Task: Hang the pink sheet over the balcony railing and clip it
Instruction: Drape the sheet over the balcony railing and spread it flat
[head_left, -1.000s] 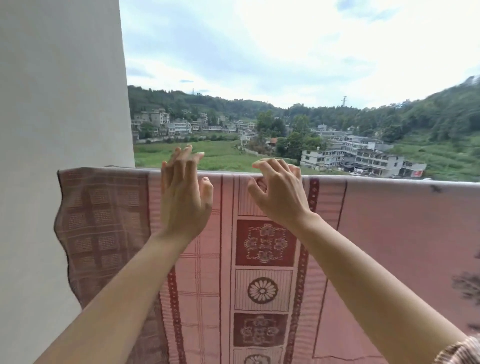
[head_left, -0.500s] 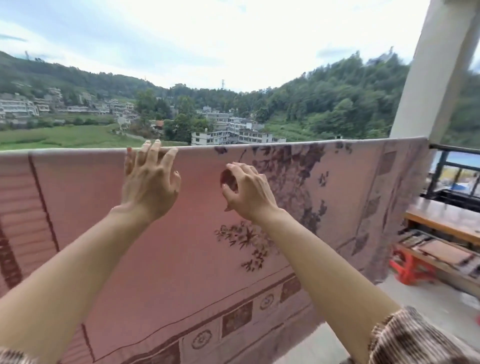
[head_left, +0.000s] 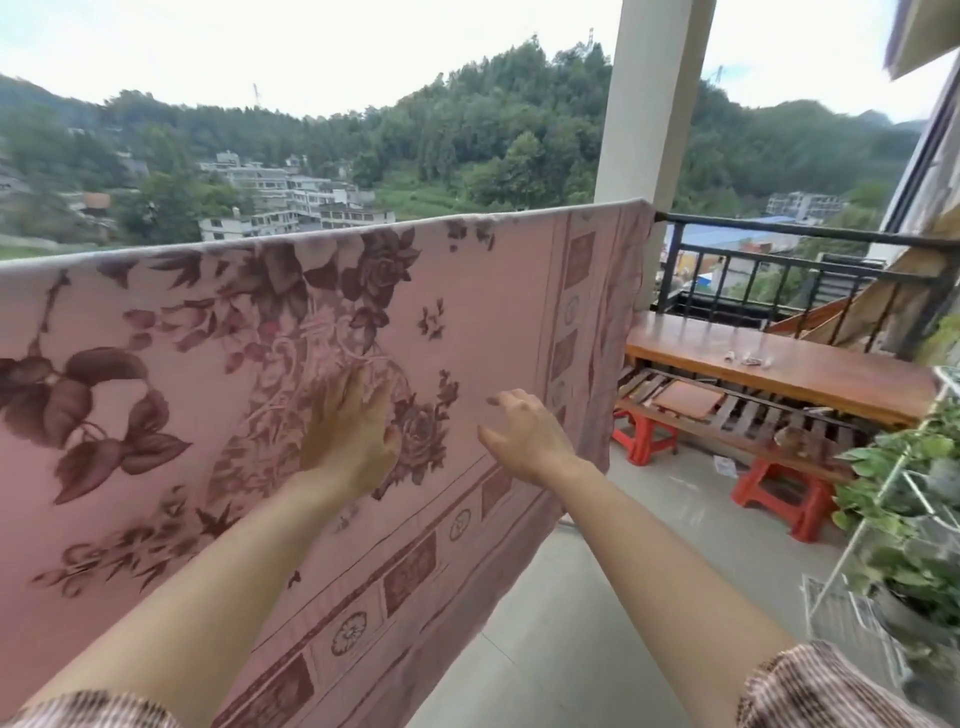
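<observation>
Left hand (head_left: 348, 436): fingers straight and together, laid flat on the flower print at frame centre; blurred, so probably sliding.
Right hand (head_left: 524, 436): just right of the left, fingers loosely curled, nothing visible in them; whether it touches the cloth I cannot tell.
Change: half a second ago both hands were up at the top fold; now they sit at mid-cloth, and the view has swung right to take in the sheet's far end.
Meaning: the draping looks done and this reads as smoothing; no clip shows anywhere along the top, so clipping is not yet done.
Pink sheet (head_left: 493, 291): hangs over the rail from the left edge of the frame to the pillar (head_left: 654, 104).
Edges: top fold rises toward upper centre-right; the side edge drops just beside the pillar; the bottom hem slants to bottom centre.
Black railing (head_left: 779, 241): bare past the pillar, upper right.
Open room: bare floor at lower centre, between the hem and the wooden bench (head_left: 779, 379).
Obstacles: red stools (head_left: 644, 439) under the bench; potted plant (head_left: 909, 493) on a white wire rack (head_left: 857, 525) at the right edge.
Bench top: small pale items (head_left: 748, 358), too small to identify.
</observation>
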